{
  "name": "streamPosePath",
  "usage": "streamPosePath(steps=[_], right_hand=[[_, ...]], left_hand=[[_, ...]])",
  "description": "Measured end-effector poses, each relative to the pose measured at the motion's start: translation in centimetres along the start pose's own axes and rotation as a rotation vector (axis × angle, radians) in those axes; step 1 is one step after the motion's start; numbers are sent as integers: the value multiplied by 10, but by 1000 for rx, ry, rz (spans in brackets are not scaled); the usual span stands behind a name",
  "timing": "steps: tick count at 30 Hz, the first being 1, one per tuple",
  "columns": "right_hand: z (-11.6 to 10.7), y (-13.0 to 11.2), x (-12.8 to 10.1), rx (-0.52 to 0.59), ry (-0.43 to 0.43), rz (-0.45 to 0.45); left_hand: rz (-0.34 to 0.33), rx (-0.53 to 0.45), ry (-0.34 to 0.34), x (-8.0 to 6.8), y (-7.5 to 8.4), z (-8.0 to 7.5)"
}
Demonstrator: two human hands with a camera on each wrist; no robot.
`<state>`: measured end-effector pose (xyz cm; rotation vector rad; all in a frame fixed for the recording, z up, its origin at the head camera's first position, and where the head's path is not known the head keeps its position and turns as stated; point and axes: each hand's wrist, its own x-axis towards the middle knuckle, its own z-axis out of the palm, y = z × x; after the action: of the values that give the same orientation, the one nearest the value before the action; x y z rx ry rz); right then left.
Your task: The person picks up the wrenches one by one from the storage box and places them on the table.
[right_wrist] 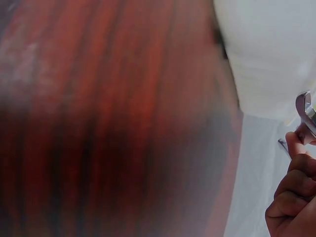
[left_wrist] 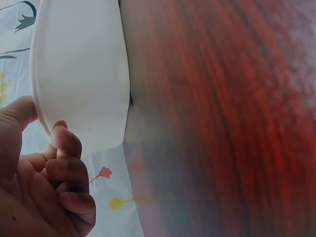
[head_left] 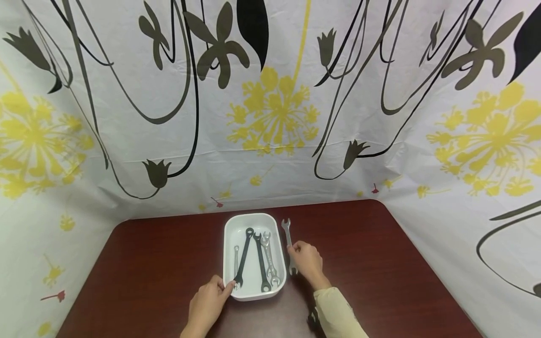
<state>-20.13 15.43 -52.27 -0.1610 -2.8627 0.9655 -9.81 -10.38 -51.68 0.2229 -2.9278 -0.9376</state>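
A white tray [head_left: 226, 239] holds several wrenches: a small silver one [head_left: 236, 258], a black one [head_left: 244, 254], another black one [head_left: 260, 262], and silver at the right side [head_left: 269, 258], where pieces overlap. My left hand [head_left: 207, 303] pinches the tray's rim at the near left corner; in the left wrist view its thumb and index finger meet the rim of the tray [left_wrist: 81, 64]. Just right of the tray, my right hand [head_left: 307, 263] grips a silver open-end wrench [head_left: 286, 227] by the middle. One end of this wrench [right_wrist: 302, 104] shows in the right wrist view.
Beneath everything lies a dark red wood-grain table [head_left: 363, 244] with rounded far corners. A white cloth [head_left: 270, 178] with yellow, grey and black flower prints hangs behind the table and along both sides.
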Motion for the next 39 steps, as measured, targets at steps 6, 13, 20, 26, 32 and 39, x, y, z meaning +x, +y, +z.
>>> streamPosePath(steps=[6,13,20,26,32,39], right_hand=[[7,8,0,-13,-33,10],[11,12,1,-27,-40,-1],[16,17,3,-58,-68,-2],[17,20,3,-77,-86,-8],[17,21,2,-73,-113,-9],[19,23,3,-82,-120,-23]], left_hand=[[-10,-9,-9,0,0,0],[-5,-13,-7,1,0,0],[-3,-22,-7,0,-1,0],[3,-25,-7,1,0,0],[-12,-21,-15,0,0,-2],[-6,-15,-12,1,-1,-1]])
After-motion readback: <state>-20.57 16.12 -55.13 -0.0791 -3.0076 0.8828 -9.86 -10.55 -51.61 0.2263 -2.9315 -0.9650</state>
